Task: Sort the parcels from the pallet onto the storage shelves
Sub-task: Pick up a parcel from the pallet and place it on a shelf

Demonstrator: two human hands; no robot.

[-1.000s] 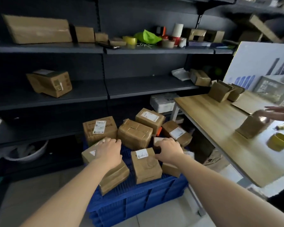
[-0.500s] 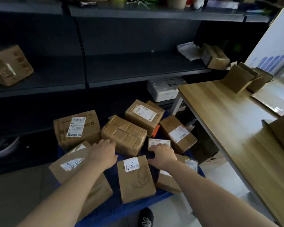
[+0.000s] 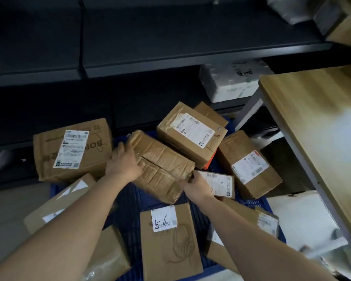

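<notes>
**Parcels on the pallet, storage shelves behind.** Cardboard parcels are seen heaped on a blue plastic pallet (image 3: 138, 201) at the foot of dark storage shelves (image 3: 170, 57).

- **Hands:** A tape-wrapped parcel (image 3: 164, 165), lying askew at the pallet's ctr, is gripped at both ends. The left hand (image 3: 124, 163) is curled over its far-left end w/ the thumb laid on top. The right hand (image 3: 197, 185) is hooked round its near-right corner.
- **Around it:** A large labelled box (image 3: 73, 149) is set on the left, touching the tape-wrapped parcel. A rear box (image 3: 190, 134) w/ a white label is pressed against its back edge. A right-hand box (image 3: 249, 167) is tilted toward the pallet's right side. A small parcel marked "1-7" (image 3: 219, 183) is wedged just beside the right hand.
- **Front row:** A flat parcel (image 3: 168, 246) bearing a sticker and a headphone sketch is laid at the pallet's near edge. A front-left parcel (image 3: 69, 207), under the left forearm, is seen overhanging the pallet's left edge above the floor (image 3: 8, 209). A front-right parcel (image 3: 265, 222) is partly hidden by the right forearm.
- **Room:** Bare blue slats are shown between the gripped parcel and the flat parcel.
- **Edges:** A shelf's front edge runs across just behind the heap. A white foam box (image 3: 229, 82) is kept on the lower shelf at right. A wooden surface (image 3: 322, 126) juts in from the right, its metal leg (image 3: 249, 110) standing near the pallet's back-right corner.
- **Top right:** The items on the shelf there are too blurred to be made out.
</notes>
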